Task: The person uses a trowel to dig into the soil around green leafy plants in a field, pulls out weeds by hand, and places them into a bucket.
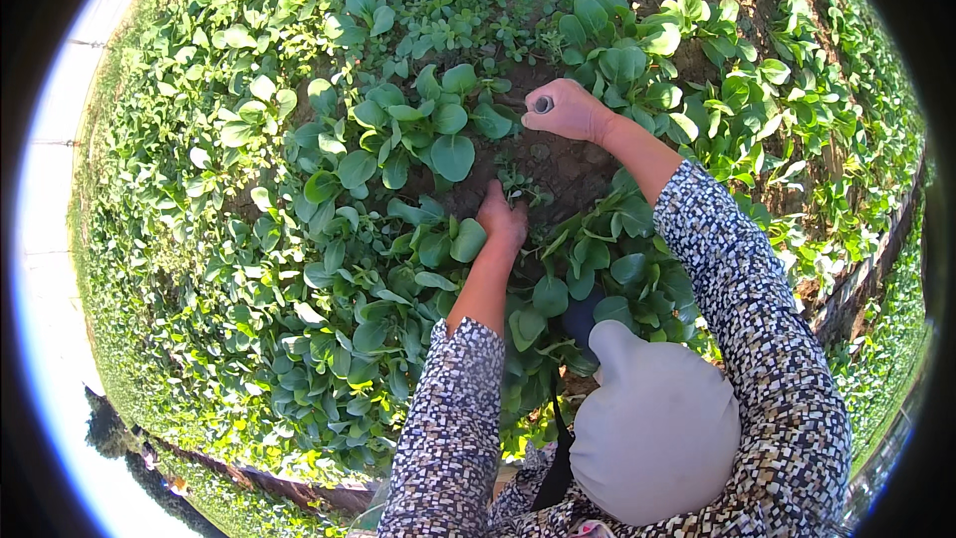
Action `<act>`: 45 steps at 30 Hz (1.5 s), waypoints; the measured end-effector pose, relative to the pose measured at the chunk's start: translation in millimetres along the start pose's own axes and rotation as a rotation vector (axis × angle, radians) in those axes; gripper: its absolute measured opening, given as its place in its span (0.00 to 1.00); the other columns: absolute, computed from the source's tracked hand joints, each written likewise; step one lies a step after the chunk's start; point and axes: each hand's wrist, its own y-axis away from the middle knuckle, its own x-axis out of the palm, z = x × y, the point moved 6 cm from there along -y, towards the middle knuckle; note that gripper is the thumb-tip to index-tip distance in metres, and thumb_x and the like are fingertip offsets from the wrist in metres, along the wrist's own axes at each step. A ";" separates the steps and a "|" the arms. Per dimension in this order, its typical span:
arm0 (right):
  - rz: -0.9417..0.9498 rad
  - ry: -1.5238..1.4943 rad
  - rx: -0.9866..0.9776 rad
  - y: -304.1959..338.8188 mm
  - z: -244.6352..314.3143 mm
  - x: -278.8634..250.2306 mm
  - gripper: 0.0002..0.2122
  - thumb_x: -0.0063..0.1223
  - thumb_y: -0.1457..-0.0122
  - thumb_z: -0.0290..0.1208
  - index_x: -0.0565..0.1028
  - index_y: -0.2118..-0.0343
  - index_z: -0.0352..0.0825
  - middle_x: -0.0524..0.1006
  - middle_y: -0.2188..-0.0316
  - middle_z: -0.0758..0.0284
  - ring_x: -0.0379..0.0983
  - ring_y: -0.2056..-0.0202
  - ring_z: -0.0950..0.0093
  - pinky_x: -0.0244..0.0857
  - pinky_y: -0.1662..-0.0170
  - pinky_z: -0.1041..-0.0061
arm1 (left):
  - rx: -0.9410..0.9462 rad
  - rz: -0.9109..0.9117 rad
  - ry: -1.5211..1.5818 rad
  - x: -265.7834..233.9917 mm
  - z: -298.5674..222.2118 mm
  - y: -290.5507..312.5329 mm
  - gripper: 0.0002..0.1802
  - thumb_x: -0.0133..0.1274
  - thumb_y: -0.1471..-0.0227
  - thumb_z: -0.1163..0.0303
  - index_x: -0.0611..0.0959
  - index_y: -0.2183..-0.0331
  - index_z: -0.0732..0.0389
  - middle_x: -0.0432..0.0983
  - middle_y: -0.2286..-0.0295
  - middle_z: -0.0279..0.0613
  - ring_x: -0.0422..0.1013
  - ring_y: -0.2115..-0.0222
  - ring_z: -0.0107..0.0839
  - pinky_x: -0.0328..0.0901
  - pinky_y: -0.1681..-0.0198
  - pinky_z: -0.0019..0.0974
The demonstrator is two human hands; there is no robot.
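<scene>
The right hand (pixel 572 113) curled its fingers around a grey, round-ended handle (pixel 543 105); the left hand (pixel 505 221), its grip unclear, lay beside a small, fine-leaved green plant (pixel 517 182) on brown soil (pixel 573 164), probably best grasped low.

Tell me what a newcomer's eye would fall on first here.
Probably the smooth pale rounded shape at lower right of centre, its kind unclear, between the black, white and brown patterned sleeves. Next, near the middle, the right hand is closed around a round-ended handle, while the left hand reaches low to the dark soil. Broad-leaved green plants surround both hands.
</scene>
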 end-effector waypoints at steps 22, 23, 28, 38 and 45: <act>-0.299 0.478 -0.015 150.9 38.0 -2.6 0.10 0.57 0.51 0.33 0.70 0.83 0.38 0.68 0.81 0.65 0.70 0.78 0.63 0.63 0.75 0.66 | 0.046 -0.059 0.051 12.4 9.8 -3.8 0.24 0.58 0.56 0.63 0.72 0.55 0.55 0.78 0.63 0.48 0.74 0.62 0.52 0.66 0.58 0.47; -0.348 0.521 -0.019 138.3 41.3 -13.3 0.10 0.57 0.51 0.33 0.70 0.83 0.38 0.68 0.80 0.65 0.70 0.78 0.63 0.64 0.74 0.64 | 0.051 -0.070 0.036 9.6 10.4 -4.2 0.24 0.59 0.56 0.63 0.72 0.55 0.55 0.78 0.63 0.48 0.74 0.62 0.52 0.66 0.58 0.46; -0.443 0.843 -0.161 44.5 40.4 -75.7 0.04 0.56 0.52 0.30 0.73 0.79 0.38 0.71 0.76 0.65 0.73 0.74 0.63 0.66 0.70 0.63 | 0.067 -0.014 -0.008 4.7 -12.3 -1.2 0.24 0.57 0.54 0.66 0.72 0.54 0.55 0.77 0.62 0.48 0.73 0.60 0.50 0.66 0.56 0.44; 0.292 0.930 -0.440 119.3 58.7 -41.3 0.04 0.57 0.60 0.31 0.73 0.81 0.42 0.69 0.77 0.68 0.71 0.73 0.68 0.63 0.67 0.68 | 0.269 -0.127 0.064 -34.1 -65.0 -39.8 0.41 0.56 0.57 0.76 0.57 0.42 0.57 0.60 0.45 0.57 0.63 0.48 0.55 0.63 0.51 0.50; 0.107 1.010 -0.302 98.2 62.5 -92.2 0.02 0.56 0.57 0.30 0.75 0.80 0.41 0.71 0.76 0.68 0.73 0.72 0.68 0.65 0.66 0.69 | 0.429 -0.034 -0.286 -36.7 -72.1 -20.4 0.37 0.57 0.61 0.78 0.69 0.46 0.49 0.57 0.41 0.41 0.63 0.47 0.47 0.66 0.51 0.46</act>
